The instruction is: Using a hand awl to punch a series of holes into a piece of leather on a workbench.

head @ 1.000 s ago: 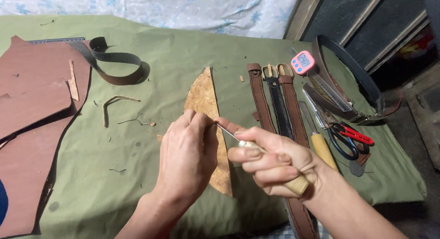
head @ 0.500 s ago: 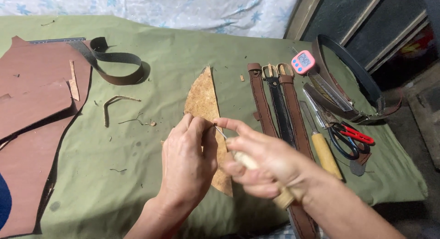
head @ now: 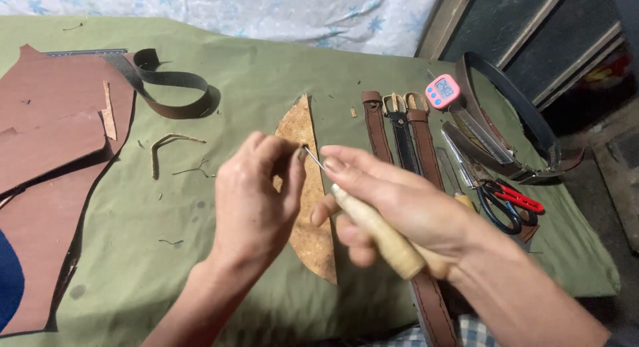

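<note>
Left hand [head: 256, 197] sits mid-cloth, fingers curled tight, thumb and forefinger pinched at the tip of the awl [head: 373, 224]; whatever small bit it pinches is too small to tell. Right hand [head: 399, 204] is wrapped around the awl's pale wooden handle, forefinger laid along the top, metal point aimed up-left into the left fingertips. Both hands hover over the tan leather piece [head: 307, 187], a long half-moon lying flat on the green cloth [head: 219, 101], its straight edge to the right, its lower end near the cloth's front edge, partly hidden by the hands. Open room: bare cloth left of the left hand and above the piece, only thin scraps [head: 170, 147] scattered there. Right side is crowded: three belts [head: 399, 131] lie side by side just beside the piece, touching or nearly touching the right hand, running down under the wrist. Past them a pink timer [head: 442, 91], metal tools, red-handled scissors [head: 509, 200], and a dark looped belt [head: 526, 121] near the cloth's right edge, where the surface drops off. Far left: big brown leather sheets [head: 46, 161] and a dark curled strap [head: 170, 87], well apart from the hands.
</note>
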